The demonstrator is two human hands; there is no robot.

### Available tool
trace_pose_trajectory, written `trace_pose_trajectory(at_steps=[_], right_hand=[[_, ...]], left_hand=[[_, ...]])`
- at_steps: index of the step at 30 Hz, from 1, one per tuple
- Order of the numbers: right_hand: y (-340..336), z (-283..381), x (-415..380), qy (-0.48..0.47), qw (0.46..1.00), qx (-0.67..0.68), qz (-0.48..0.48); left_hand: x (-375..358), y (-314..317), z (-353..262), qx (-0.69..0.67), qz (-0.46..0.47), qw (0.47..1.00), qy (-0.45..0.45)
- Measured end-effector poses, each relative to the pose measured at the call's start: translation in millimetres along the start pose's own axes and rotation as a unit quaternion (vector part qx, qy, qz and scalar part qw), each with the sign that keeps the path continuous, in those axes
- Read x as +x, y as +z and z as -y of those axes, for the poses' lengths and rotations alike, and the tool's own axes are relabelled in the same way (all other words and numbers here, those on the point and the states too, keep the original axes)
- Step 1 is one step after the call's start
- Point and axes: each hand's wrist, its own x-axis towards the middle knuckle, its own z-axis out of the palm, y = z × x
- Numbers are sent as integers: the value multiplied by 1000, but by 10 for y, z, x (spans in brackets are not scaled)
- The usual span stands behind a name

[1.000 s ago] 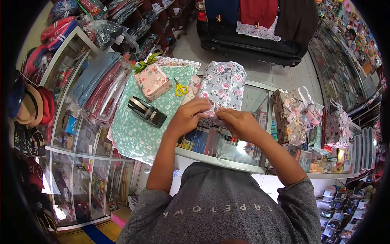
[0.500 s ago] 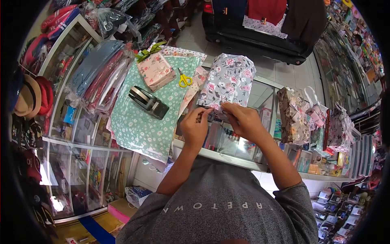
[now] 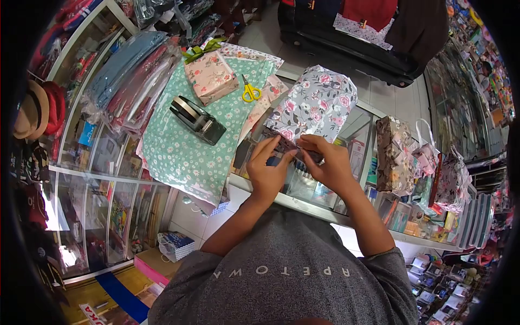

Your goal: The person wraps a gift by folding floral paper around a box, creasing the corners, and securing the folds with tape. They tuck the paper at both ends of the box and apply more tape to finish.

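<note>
A parcel in grey wrapping paper (image 3: 317, 103) with pink roses lies on the glass counter, tilted a little, its near end towards me. My left hand (image 3: 268, 169) grips the left corner of that end, thumb pointing in to the middle. My right hand (image 3: 331, 165) pinches the paper at the right side of the same end, thumb and fingers bent. The two thumbs almost meet at the fold. Left of the parcel lie yellow-handled scissors (image 3: 251, 93) and a black tape dispenser (image 3: 200, 120).
Green daisy-print paper sheets (image 3: 187, 160) cover the left counter, with a small pink floral box (image 3: 212, 78) on them. Plastic-wrapped clothes (image 3: 130, 81) are stacked further left. Floral gift bags (image 3: 394, 154) stand at right. A black car-like body (image 3: 346, 51) stands beyond the counter.
The parcel's far end has swung to the right in view and its near end looks more raised. My left fingers have spread along the end, and my right hand has shifted slightly.
</note>
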Motion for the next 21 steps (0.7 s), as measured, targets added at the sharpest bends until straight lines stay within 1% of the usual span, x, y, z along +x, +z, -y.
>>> trace_pose_trajectory(at_steps=[4, 6, 10, 15, 17, 18, 21], right_hand=[[-50, 3, 29, 6, 1000, 11, 15], [-48, -2, 31, 6, 1000, 11, 18], [-48, 5, 31, 8, 1000, 18, 14], [-158, 47, 60, 3, 999, 35, 28], [-235, 101, 85, 67, 990, 112, 46], [-247, 98, 82, 77, 986, 137, 47], [-259, 37, 109, 56, 988, 137, 43]], left_hand=[[15, 30, 35, -6, -8, 1000, 11], [14, 47, 69, -5, -18, 999, 35], [-7, 41, 10, 10, -21, 999, 31], [-35, 92, 12, -4, -35, 998, 56], [-15, 64, -25, 12, -30, 998, 55], [-3, 51, -44, 28, -26, 998, 55], [2, 54, -52, 25, -16, 999, 35]])
